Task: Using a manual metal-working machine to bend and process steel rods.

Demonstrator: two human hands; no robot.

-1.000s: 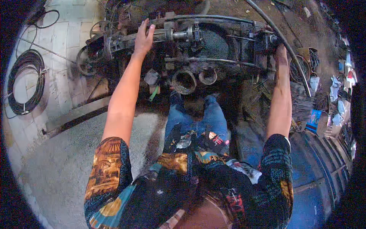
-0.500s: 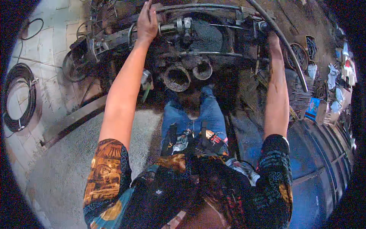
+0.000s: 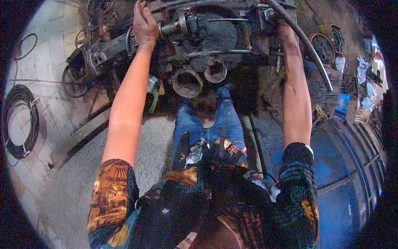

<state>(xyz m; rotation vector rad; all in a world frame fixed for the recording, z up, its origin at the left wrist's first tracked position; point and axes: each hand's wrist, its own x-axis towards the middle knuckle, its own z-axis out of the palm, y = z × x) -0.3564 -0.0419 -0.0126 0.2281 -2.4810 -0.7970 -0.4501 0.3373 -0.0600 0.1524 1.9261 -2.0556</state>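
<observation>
A dark, greasy metal machine [image 3: 224, 35] with bars and round fittings spans the far side in front of me. My left hand [image 3: 145, 29] lies against its left part, beside a shiny cylindrical fitting [image 3: 169, 28]. Its fingers stretch forward and rather straight, the tips reaching the upper picture edge. My right hand [image 3: 285, 27] reaches in at the machine's right end, next to a metal knob [image 3: 270, 15]. Its fingers are hidden among the parts. A long curved dark rod or hose [image 3: 309, 46] passes just over that hand and bends down to the right.
Two open round pipe ends [image 3: 187, 83] jut toward my legs. A coiled black cable [image 3: 20, 120] lies on the tiled floor at left. Beyond my right arm are a small blue box [image 3: 342, 106], bundled rods [image 3: 330, 87] and a blue ribbed metal surface [image 3: 331, 166].
The machine and both my hands sit farther left and slightly higher in the picture, as the whole view has shifted. My hands keep about the same places on the machine.
</observation>
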